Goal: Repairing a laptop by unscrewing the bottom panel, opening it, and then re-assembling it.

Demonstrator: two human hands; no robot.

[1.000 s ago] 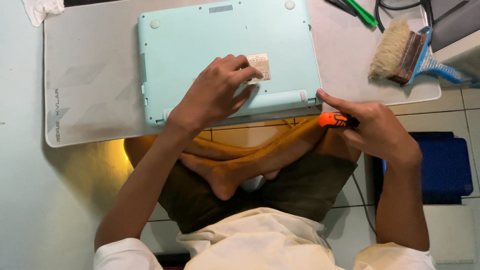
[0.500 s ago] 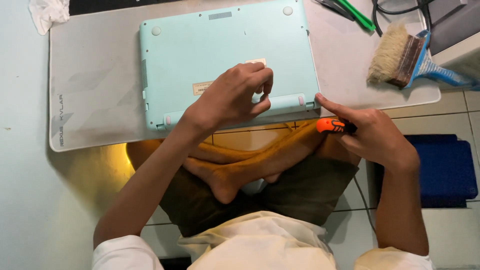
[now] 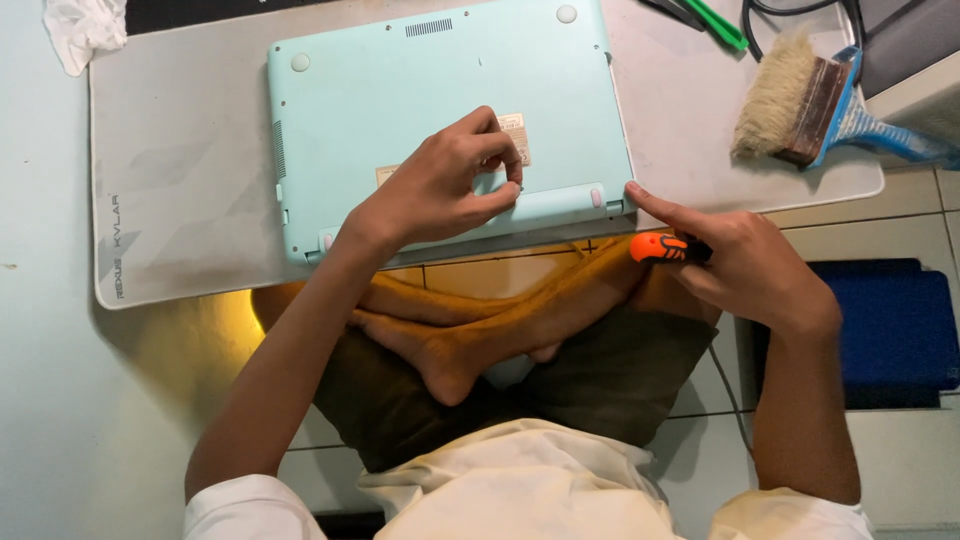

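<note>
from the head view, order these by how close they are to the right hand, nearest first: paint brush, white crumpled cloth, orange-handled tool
1. Orange-handled tool: held in the right hand itself.
2. Paint brush: above the hand, on the mat's right end.
3. White crumpled cloth: far top-left corner, across the laptop.

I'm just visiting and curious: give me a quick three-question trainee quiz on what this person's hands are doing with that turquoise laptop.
1. True or false: the pale turquoise laptop lies bottom side up on the grey desk mat.
2. Which hand has its grip on the orange-handled screwdriver? A) left hand B) right hand C) neither
3. Fill in: the left hand rests on the laptop's ____ edge, nearest the person.

Key
1. True: rubber feet and vent slots face up.
2. B: the right hand holds it, forefinger touching the laptop's near right corner.
3. Front (near) edge.
</note>
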